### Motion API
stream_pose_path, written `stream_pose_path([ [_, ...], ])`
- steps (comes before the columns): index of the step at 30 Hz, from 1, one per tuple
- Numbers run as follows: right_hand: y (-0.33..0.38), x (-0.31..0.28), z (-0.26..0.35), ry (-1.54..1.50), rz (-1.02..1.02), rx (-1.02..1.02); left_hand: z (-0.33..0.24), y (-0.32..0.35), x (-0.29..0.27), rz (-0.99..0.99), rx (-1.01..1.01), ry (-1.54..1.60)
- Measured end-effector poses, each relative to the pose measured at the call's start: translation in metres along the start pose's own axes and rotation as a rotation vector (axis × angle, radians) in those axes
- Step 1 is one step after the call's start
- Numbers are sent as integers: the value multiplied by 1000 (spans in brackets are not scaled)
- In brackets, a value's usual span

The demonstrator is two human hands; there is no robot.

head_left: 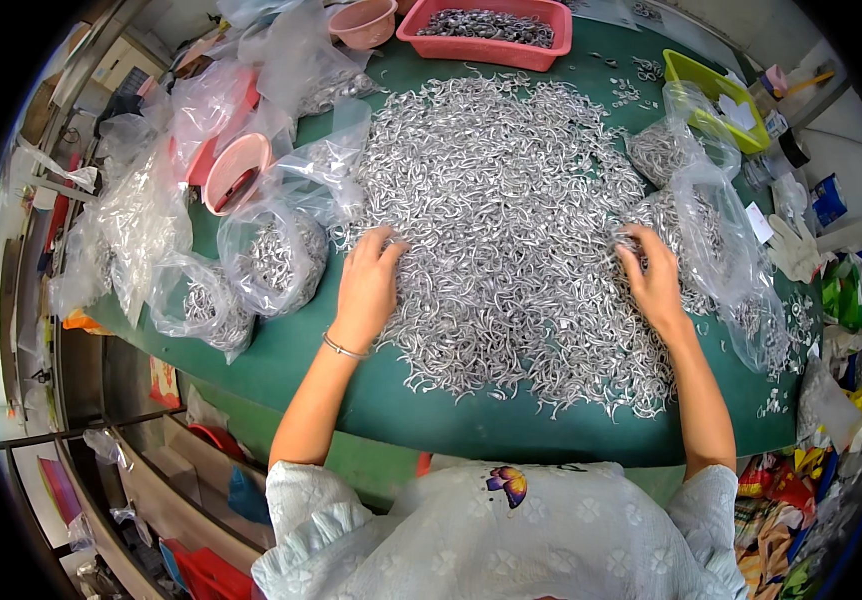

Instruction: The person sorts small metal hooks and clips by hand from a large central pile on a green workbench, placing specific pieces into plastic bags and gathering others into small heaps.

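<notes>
Silvery metal is massed at the middle of the green tabletop (381,398) in a broad, shallow pile (501,240) of small curved pieces. Each piece is bent into a slim hook or crescent, and bright highlights are thrown back from the bends while grey shadow is caught in the gaps. The pieces are tangled at every angle, many overlapping, with the layer thinned toward the near edge so that single outlines can be picked out against the green. Finer details of the pieces are too small to be made out.

The left hand (369,283) is set at the pile's left edge, its thumb parted from loosely bent fingers; a thin bracelet (343,347) is worn on that wrist. The right hand (656,278) is placed at the right edge, its fingers curved and its thumb spread from them, with the fingertips at the pieces. The two hands are held well apart, with most of the pile left between them.

Similar silvery pieces are contained in clear bags at both sides, among them a left bag (276,255) and a right bag (696,225). Darker pieces are heaped in a pink tray (481,53) beyond the pile.
</notes>
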State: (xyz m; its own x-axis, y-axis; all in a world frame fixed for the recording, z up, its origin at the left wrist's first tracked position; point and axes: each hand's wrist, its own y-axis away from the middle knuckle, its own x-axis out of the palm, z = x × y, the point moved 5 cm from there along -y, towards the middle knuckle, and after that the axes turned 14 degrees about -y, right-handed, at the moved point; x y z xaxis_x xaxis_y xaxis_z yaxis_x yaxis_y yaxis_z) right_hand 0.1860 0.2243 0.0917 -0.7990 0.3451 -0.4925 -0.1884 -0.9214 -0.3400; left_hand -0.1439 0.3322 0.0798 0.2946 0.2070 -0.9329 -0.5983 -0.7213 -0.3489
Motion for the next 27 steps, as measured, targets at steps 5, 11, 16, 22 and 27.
stream_pose_path([
  [5,6,-9,0,-36,-89,180,13,9,-5,-24,-131,17],
  [11,-3,-16,30,231,14,-37,19,23,-15,20,-182,-67],
  [16,-4,-24,5,-178,-66,260,23,25,-17,43,-250,-73],
  [22,-9,-15,1,-30,109,295,19,38,-21,7,-147,-100],
  [27,-18,-13,4,-164,101,259,16,49,-26,10,-174,-39],
])
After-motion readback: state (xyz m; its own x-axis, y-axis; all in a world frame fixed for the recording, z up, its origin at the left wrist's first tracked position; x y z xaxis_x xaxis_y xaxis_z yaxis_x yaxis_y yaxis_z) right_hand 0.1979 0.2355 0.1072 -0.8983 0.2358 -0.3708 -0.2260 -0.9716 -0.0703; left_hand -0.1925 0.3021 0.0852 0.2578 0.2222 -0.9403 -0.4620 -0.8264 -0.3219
